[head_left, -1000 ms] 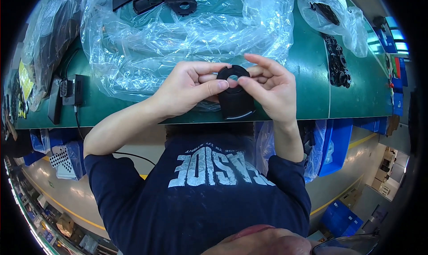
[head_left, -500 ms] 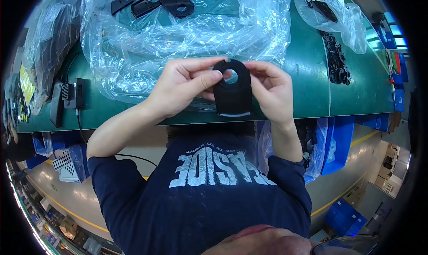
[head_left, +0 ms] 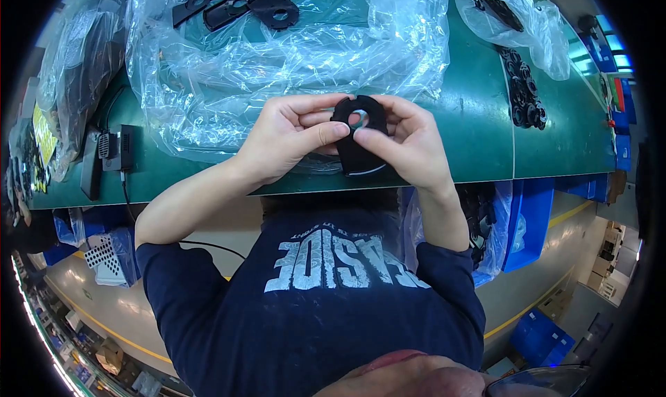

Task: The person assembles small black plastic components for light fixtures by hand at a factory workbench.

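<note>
A flat black plastic part (head_left: 359,154) with a rounded top and a round hole is held up in front of me, over the near edge of the green table. My left hand (head_left: 288,133) grips its left side, thumb on the front face by the hole and fingers at the back. On the other side my right hand (head_left: 413,140) pinches it, with the thumb pressed on the face just below the hole. Similar black parts (head_left: 239,9) lie at the far side, amid clear plastic film (head_left: 291,67).
Several small black rings (head_left: 522,92) lie in a cluster on the right of the table (head_left: 479,140). Behind them is a clear bag with a black part (head_left: 501,12). A small black device (head_left: 116,147) with a cable stands at left. Below the right edge sits a blue bin (head_left: 527,227).
My right hand has shifted left, and its thumb has come from the part's edge onto its face below the hole. The part is turned slightly. My left hand keeps its hold.
</note>
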`<state>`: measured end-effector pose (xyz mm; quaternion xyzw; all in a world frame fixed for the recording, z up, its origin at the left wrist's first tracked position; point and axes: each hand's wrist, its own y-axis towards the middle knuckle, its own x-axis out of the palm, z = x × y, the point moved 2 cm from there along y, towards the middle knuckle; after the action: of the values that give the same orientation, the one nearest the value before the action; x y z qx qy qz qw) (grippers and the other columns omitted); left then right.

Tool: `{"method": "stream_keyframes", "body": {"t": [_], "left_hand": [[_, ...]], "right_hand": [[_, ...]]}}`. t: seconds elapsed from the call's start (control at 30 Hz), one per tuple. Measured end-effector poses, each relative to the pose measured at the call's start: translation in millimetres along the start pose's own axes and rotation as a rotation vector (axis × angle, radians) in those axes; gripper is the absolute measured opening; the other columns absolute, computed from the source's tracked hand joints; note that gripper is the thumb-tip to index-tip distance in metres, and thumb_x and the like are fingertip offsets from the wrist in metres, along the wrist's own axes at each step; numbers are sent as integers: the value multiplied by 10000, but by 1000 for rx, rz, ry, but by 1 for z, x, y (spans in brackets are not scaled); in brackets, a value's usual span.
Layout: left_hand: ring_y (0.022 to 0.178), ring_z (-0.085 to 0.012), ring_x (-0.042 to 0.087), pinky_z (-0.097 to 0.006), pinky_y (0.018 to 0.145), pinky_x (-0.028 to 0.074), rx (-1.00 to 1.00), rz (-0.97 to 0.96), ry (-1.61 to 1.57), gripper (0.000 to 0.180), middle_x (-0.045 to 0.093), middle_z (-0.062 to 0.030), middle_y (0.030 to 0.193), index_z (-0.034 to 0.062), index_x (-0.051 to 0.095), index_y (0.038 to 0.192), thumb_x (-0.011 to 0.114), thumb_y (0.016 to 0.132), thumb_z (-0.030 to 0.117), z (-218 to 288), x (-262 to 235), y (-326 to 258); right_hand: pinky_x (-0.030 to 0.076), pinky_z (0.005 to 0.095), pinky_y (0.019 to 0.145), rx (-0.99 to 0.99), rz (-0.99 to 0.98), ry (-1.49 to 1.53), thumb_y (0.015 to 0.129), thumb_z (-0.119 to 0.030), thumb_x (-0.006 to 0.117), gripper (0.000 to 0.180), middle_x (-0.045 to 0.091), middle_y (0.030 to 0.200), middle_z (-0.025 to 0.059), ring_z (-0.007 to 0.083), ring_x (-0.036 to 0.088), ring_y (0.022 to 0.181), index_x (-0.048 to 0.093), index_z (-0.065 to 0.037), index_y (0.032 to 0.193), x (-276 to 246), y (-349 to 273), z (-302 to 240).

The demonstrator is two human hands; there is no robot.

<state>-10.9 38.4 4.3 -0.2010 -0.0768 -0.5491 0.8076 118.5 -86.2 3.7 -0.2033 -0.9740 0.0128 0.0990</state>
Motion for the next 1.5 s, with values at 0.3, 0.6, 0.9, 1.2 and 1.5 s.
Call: {"method": "stream_keyframes", "body": {"t": [0.3,0.6,0.9,1.2,1.5], "left_hand": [[895,-118,607,-238,746,519,67,-24,31,388,631,-91,1035,-24,527,1186,634,820,48,-1,0,3],[735,-116,625,-233,630,521,40,-73,215,238,652,-90,834,-57,613,994,536,906,150,-7,2,-1],[719,-131,632,-234,631,514,41,-145,592,191,667,-118,824,-57,636,962,592,855,95,-4,20,-3],[844,-269,645,-344,771,507,130,-364,364,361,632,-198,992,-82,485,1177,546,858,75,-10,11,-16],[765,-276,643,-372,727,519,165,-271,253,387,634,-216,927,-83,479,1174,400,956,228,-15,-6,-2]], "right_hand": [[497,206,728,-41,60,-21,851,-38,588,264,641,937,94,98,606,821,559,72,1090,-3,-3,1],[474,191,610,-55,25,-200,859,-94,597,174,659,765,48,59,584,689,650,60,920,-4,-19,-5],[496,214,683,-96,163,-20,843,-13,581,187,657,856,90,118,626,757,623,56,1012,-12,-53,17],[484,233,677,-14,303,-95,828,-35,581,215,675,836,101,116,626,740,638,25,1027,-83,-153,50],[445,282,819,356,1543,-141,867,-189,559,316,654,995,88,163,600,901,596,-3,1120,-276,-414,271]]}}
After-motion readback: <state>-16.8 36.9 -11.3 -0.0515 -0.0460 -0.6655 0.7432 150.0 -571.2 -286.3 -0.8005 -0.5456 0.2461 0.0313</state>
